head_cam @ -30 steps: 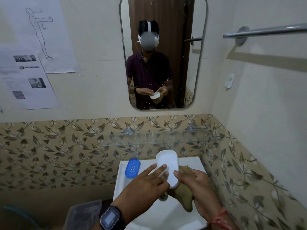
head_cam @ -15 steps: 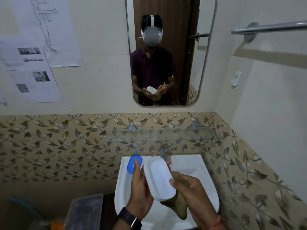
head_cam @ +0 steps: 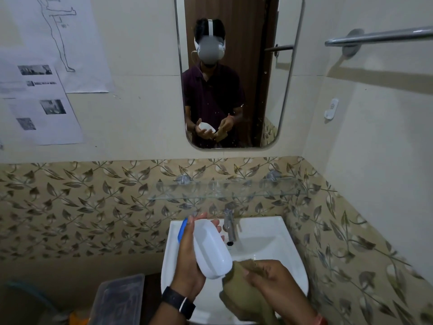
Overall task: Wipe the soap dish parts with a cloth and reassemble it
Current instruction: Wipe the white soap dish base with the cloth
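Note:
My left hand (head_cam: pixel 188 259) grips the white soap dish shell (head_cam: pixel 212 249) over the sink, tilted on its long edge with the smooth outside facing me. My right hand (head_cam: pixel 274 281) holds a brown cloth (head_cam: pixel 239 299), bunched just right of and below the shell's near end; cloth and shell look barely apart. The blue drainer insert (head_cam: pixel 182 232) lies on the sink's left rim, mostly hidden behind my left hand.
A white sink (head_cam: pixel 278 238) with a chrome tap (head_cam: pixel 229 225) sits below a glass shelf (head_cam: pixel 225 191) and a wall mirror (head_cam: pixel 236 71). A clear plastic box (head_cam: pixel 119 299) stands at lower left. A towel bar (head_cam: pixel 379 36) runs along the right wall.
My left hand has turned the white shell from lying flat to standing on edge and shifted it left. My right hand with the cloth has drawn away to its lower right.

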### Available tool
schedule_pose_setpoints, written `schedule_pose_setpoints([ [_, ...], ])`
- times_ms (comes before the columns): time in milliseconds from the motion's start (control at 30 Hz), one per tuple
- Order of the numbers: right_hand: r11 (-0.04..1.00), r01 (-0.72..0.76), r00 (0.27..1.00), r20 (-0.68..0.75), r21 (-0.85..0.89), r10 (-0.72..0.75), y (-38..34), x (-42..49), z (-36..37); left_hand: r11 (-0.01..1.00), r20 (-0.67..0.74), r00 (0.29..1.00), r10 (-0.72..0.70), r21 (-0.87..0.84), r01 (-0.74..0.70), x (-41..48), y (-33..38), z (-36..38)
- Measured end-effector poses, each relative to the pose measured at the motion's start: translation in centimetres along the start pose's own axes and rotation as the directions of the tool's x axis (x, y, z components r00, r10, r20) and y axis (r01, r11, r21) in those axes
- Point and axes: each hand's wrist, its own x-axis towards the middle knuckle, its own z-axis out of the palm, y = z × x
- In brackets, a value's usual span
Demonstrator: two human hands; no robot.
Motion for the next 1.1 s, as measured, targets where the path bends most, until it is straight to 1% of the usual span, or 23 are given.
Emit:
schedule_pose_setpoints([
  [33,0.999,-0.008,0.999,-0.034,0.031,0.009,-0.2,0.1,-0.5,1.0,0.009,1.0,-0.002,-0.002,0.002,0.1,0.4,-0.4],
  [100,0.991,0.037,0.984,-0.18,0.131,-0.013,-0.6,0.8,-1.1,1.0,0.03,0.999,-0.017,0.009,0.017,0.0,0.7,-0.8],
  [200,0.929,0.23,0.928,-0.354,0.288,-0.12,-3.0,1.1,-0.5,0.997,0.06,0.998,-0.018,0.074,0.014,-0.5,0.3,-0.6],
  [233,0.9,0.3,0.905,-0.393,0.316,-0.163,-4.0,1.0,0.2,0.995,0.059,0.998,-0.022,0.094,0.016,-0.6,0.1,-0.3],
  [267,0.869,0.351,0.893,-0.404,0.35,-0.198,-5.0,0.8,0.9,0.994,0.064,0.997,-0.036,0.106,0.029,-0.7,-0.2,-0.1],
  [300,0.849,0.367,0.896,-0.389,0.38,-0.213,-5.5,0.8,1.9,0.994,0.085,0.995,-0.052,0.103,0.043,-0.9,-0.5,0.2],
  [367,0.838,0.333,0.921,-0.338,0.433,-0.191,-5.4,1.0,4.6,0.998,0.127,0.991,-0.045,0.057,0.038,-1.1,-0.7,0.5],
  [433,0.834,0.259,0.948,-0.294,0.487,-0.122,-4.4,1.1,7.4,1.0,0.117,0.993,-0.022,0.014,0.02,-1.2,-0.5,0.7],
  [500,0.792,0.184,0.963,-0.269,0.582,-0.026,-3.7,1.2,9.1,0.999,0.073,0.997,-0.022,0.027,0.02,-1.1,-0.3,0.4],
  [533,0.733,0.139,0.971,-0.236,0.666,0.029,-3.6,1.3,9.5,0.999,0.057,0.998,-0.028,0.031,0.026,-1.1,-0.3,0.2],
  [600,0.555,0.034,0.991,-0.101,0.831,0.092,-3.5,1.4,9.6,0.998,0.069,0.996,-0.054,0.018,0.053,-1.2,-0.1,-0.3],
  [633,0.475,-0.017,0.996,-0.025,0.88,0.083,-3.5,1.4,9.6,0.998,0.079,0.995,-0.059,0.012,0.058,-1.2,0.0,-0.6],
  [667,0.426,-0.053,0.998,0.031,0.903,0.06,-3.7,1.2,9.6,0.998,0.084,0.995,-0.062,0.003,0.062,-1.3,0.1,-0.6],
  [700,0.399,-0.074,0.997,0.066,0.914,0.034,-3.8,1.1,9.6,0.998,0.095,0.993,-0.066,-0.004,0.067,-1.4,0.3,-0.7],
  [733,0.401,-0.083,0.996,0.087,0.912,0.007,-3.9,0.9,9.6,0.997,0.118,0.991,-0.07,-0.007,0.071,-1.4,0.4,-0.8],
  [767,0.436,-0.08,0.995,0.098,0.896,-0.018,-4.0,0.8,9.4,0.997,0.143,0.987,-0.074,-0.004,0.075,-1.4,0.6,-0.8],
  [833,0.571,-0.038,0.987,0.12,0.82,-0.108,-4.1,0.9,8.8,0.997,0.156,0.985,-0.068,0.039,0.063,-1.0,1.2,-1.1],
  [900,0.728,0.021,0.968,0.169,0.685,-0.187,-4.0,1.3,8.0,0.995,0.156,0.986,-0.053,0.088,0.04,-0.4,2.1,-1.6],
  [967,0.838,0.081,0.945,0.227,0.539,-0.237,-4.1,1.7,7.2,0.991,0.162,0.985,-0.056,0.132,0.035,0.4,2.8,-2.3],
  [1033,0.91,0.14,0.93,0.264,0.391,-0.257,-4.4,1.9,6.6,0.983,0.185,0.981,-0.048,0.184,0.013,0.9,3.4,-2.8],
  [1100,0.96,0.198,0.911,0.323,0.199,-0.255,-5.0,1.9,6.3,0.97,0.192,0.981,-0.007,0.24,-0.04,1.3,3.9,-3.3],
])
